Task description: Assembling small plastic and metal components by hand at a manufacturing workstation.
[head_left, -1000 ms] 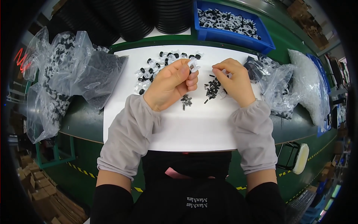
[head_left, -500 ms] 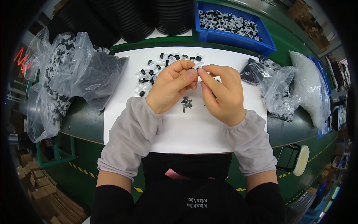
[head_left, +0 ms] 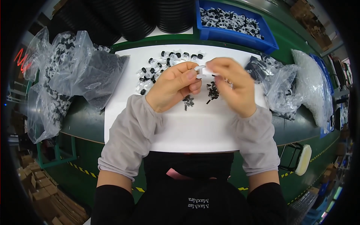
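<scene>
Two hands meet over a white sheet, pinching one small white plastic piece between them.

The left hand point(head_left: 173, 87) curls its fingers and pinches the small white plastic piece point(head_left: 200, 71) against the thumb; the right hand point(head_left: 231, 87), blurred, closes its fingertips on the same piece from the other side, above the middle of the white sheet point(head_left: 195, 127) on the green counter point(head_left: 80, 122). Beyond the left hand lies a loose scatter of clear-and-black caps point(head_left: 161, 63), too many and too small to count. Under the hands sit two little heaps of black bits point(head_left: 212, 92). One blue bin point(head_left: 234, 35) of similar parts stands at the far edge. Crinkled clear plastic bags lie at both sides: several at left point(head_left: 71, 67), two at right point(head_left: 277, 88), one of these filled with white pieces.
</scene>
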`<state>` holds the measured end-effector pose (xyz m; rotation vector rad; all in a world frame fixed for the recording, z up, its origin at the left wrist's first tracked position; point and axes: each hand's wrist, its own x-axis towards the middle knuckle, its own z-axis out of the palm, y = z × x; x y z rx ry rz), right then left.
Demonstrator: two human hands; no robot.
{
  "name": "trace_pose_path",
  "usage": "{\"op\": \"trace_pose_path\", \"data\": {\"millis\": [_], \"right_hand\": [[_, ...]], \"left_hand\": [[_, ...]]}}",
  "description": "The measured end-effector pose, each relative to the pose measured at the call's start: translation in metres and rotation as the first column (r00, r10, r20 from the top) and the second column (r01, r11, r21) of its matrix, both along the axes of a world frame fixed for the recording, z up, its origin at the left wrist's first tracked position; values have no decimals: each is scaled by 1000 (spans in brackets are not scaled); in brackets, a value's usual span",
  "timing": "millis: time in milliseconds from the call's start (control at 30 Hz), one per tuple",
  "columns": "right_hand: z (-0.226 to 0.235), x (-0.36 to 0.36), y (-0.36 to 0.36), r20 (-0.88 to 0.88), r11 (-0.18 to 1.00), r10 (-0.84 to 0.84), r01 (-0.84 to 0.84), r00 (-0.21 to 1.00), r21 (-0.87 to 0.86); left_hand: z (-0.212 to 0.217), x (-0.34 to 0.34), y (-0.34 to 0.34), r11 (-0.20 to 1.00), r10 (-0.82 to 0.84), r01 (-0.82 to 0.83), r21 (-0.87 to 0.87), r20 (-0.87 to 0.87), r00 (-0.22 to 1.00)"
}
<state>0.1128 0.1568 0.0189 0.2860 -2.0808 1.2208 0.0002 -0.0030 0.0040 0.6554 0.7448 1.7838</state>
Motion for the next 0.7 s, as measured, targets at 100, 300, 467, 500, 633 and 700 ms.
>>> {"op": "trace_pose_path", "data": {"millis": [100, 300, 467, 500, 633, 700], "right_hand": [[0, 4, 30, 219, 969, -244, 230, 945, 86], [-20, 2, 37, 422, 907, -275, 87, 864, 413], [-24, -2, 23, 374, 829, -368, 118, 852, 547], [-24, -3, 20, 402, 830, -391, 129, 828, 542], [-26, -2, 20, 400, 854, -370, 137, 838, 502], [-15, 4, 23, 527, 939, -300, 149, 795, 310]], "left_hand": [[2, 1, 5, 1000, 6, -5, 19, -9, 1000], [4, 0, 4, 996, 86, -86, 16, -8, 996], [1, -2, 5, 997, 79, -78, 14, -75, 994], [0, -2, 5, 997, 77, -76, 12, -90, 993], [1, 0, 4, 992, 117, -122, -39, -110, 987], [-2, -1, 3, 996, 93, -94, -2, -115, 989]]}}
